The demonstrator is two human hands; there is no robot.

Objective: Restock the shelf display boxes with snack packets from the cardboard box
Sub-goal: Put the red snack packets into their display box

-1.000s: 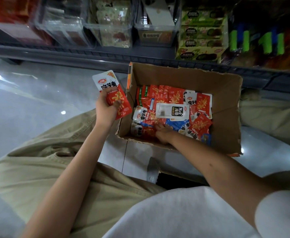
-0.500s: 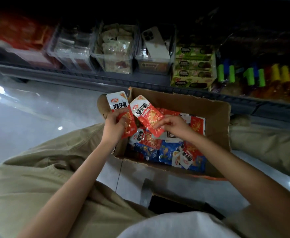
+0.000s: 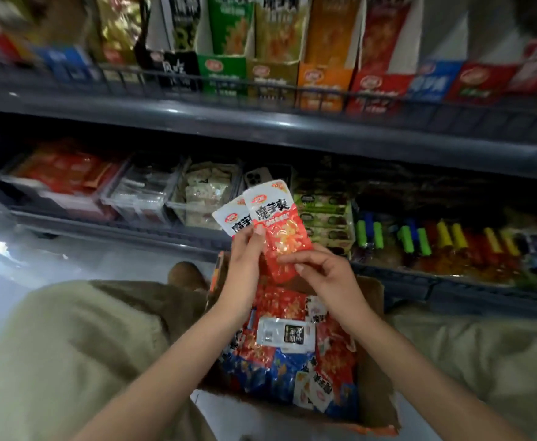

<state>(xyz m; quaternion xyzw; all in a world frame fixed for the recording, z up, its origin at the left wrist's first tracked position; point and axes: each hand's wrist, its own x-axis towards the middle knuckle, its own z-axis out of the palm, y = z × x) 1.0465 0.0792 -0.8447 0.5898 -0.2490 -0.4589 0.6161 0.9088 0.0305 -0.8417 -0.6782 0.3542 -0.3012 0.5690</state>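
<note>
Two red-and-white snack packets (image 3: 276, 224) are fanned together in front of the lower shelf. My left hand (image 3: 245, 259) grips them from the left, thumb on the front packet. My right hand (image 3: 321, 272) pinches the lower edge of the front packet. Below my forearms the cardboard box (image 3: 375, 386) sits on the floor between my knees, holding several red, blue and white packets (image 3: 286, 354). Upright display boxes (image 3: 321, 81) in green, orange, red and blue line the upper shelf.
The lower shelf carries clear bins of packets (image 3: 203, 198), a phone (image 3: 257, 178) standing in one bin, green boxes (image 3: 324, 214) and coloured tubes (image 3: 435, 240). A dark shelf rail (image 3: 261, 128) runs across above. Glossy floor (image 3: 22, 265) lies to the left.
The view tilted up from the box to the shelves. My right hand brought the picked packet against the one in my left hand, and both hands rose above the box.
</note>
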